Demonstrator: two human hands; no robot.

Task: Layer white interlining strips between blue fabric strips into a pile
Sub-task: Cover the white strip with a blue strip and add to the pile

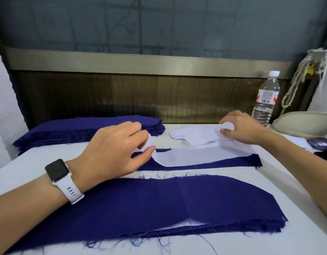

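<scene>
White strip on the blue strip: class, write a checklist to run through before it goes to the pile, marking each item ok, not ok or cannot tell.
1. White strip lies on blue strip: ok.
2. Their edges match: not ok; blue shows along the near edge.
3. Left hand pinches the white strip's left end: ok.
4. Right hand holds its right end: cannot tell; its fingers grip white cloth, perhaps from the white stack.
5. Pile has blue on top: ok.
</scene>
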